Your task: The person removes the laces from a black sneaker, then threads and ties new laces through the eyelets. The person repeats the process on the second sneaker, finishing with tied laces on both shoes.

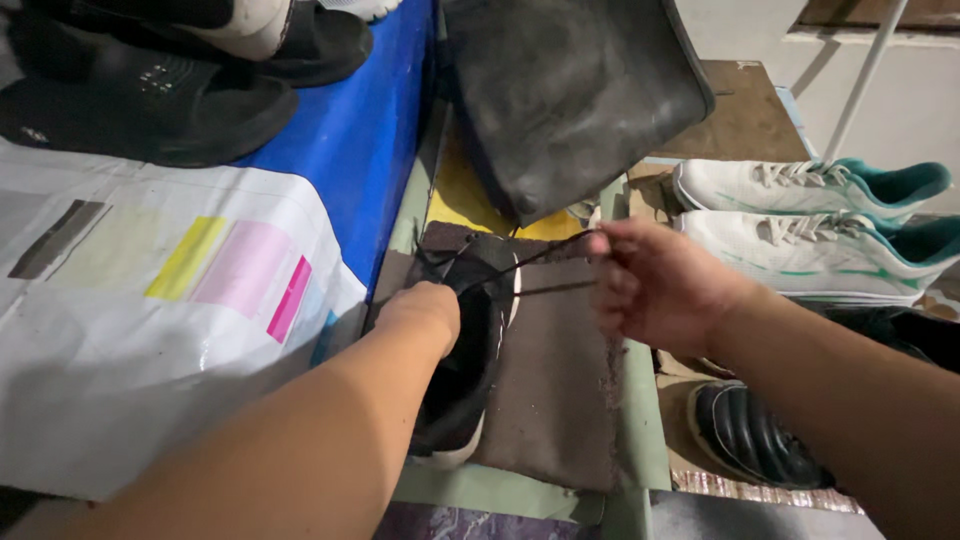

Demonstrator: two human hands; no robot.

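The black shoe (470,350) lies on a brown mat (560,400), with its toe near the person and its lace end pointing away. The left hand (425,312) is curled shut and sits right on top of the shoe, by the lace holes. The right hand (650,285) is off to the right side of the shoe, not touching it. Its fingers pinch the black laces (545,270), which stretch tight across from the shoe to that hand. So the left hand is the closer one to the shoe, and the laces run sideways, away from the shoe's long line
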